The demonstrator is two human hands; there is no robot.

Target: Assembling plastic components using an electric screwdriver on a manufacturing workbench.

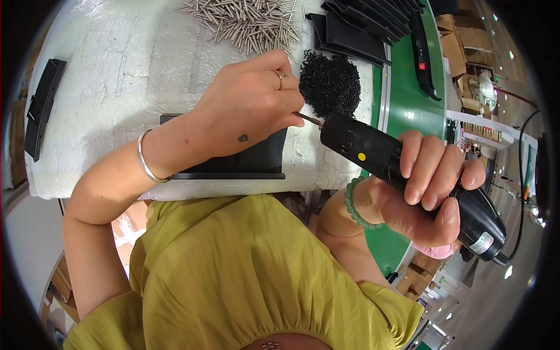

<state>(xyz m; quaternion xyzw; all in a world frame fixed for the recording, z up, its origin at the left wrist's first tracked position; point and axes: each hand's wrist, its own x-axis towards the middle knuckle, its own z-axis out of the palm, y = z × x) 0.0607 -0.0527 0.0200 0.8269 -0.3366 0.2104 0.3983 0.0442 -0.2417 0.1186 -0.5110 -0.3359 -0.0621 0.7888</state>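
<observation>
My right hand [434, 181] is wrapped around a black electric screwdriver [364, 146] with a yellow dot on its body and a cord at its rear end. Its thin metal bit points left, and the tip meets the fingertips of my left hand [256, 93]. Those fingers are pinched together at the bit; whatever lies between them is hidden. Under my left hand and wrist, a flat black part [256, 160] with a raised near edge rests on the padded white surface. Close by on the right is a heap of small black screws [331, 84].
A pile of silvery metal pins [248, 23] lies at the far side of the wrapped white pad [116, 76]. Black molded parts [347, 38] are stacked at far right, beside a green bench [408, 87]. Another long black piece [44, 111] sits at the left edge.
</observation>
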